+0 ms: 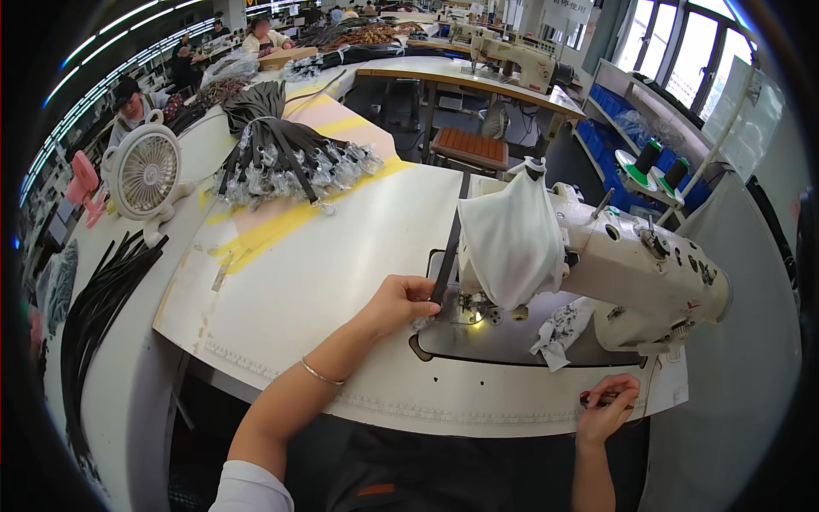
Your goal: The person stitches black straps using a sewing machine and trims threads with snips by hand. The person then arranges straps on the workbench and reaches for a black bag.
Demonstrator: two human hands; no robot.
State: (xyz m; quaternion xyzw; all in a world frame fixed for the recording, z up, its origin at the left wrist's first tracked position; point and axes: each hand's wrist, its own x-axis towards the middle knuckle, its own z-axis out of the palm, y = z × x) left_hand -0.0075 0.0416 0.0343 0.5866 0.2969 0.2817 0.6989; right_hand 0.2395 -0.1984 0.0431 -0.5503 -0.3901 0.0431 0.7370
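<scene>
My left hand [405, 300] pinches a dark strap [447, 247] beside the needle area of the white sewing machine [640, 264]; the strap stretches up and away along the machine's left. A white cloth [508, 239] drapes over the machine head, and a small light glows below it. My right hand [610, 410], near the table's front edge, is closed on a small red and dark tool [590, 398], partly hidden by my fingers. A crumpled white rag [559, 333] lies on the metal plate right of the needle.
Bundled dark straps with clear-wrapped ends [286, 171] lie at back left, beside a white fan [141, 175]. Loose straps [94, 316] hang along the left. Thread spools [648, 160] stand at right. A second machine [512, 60], a chair [469, 149] and several co-workers [260, 38] are farther back.
</scene>
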